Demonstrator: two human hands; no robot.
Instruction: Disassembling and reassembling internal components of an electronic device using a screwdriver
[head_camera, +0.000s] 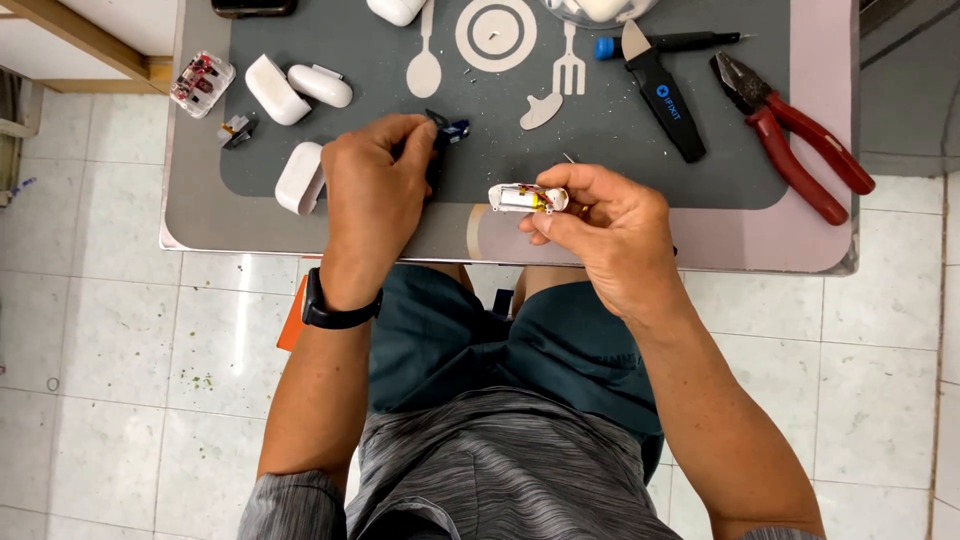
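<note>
Head view, centre: left hand, black band on its wrist, pinched around a small dark component with a blue tip, held over the grey place-setting mat; right hand grasping a small white plastic shell with an exposed silver-and-yellow cell inside, held just above the mat's near edge. Head view, surroundings: three white rounded plastic casing pieces lying left of the left hand, a clear small box with red parts beyond them, a black flat prying tool and red-handled pliers at the right.
</note>
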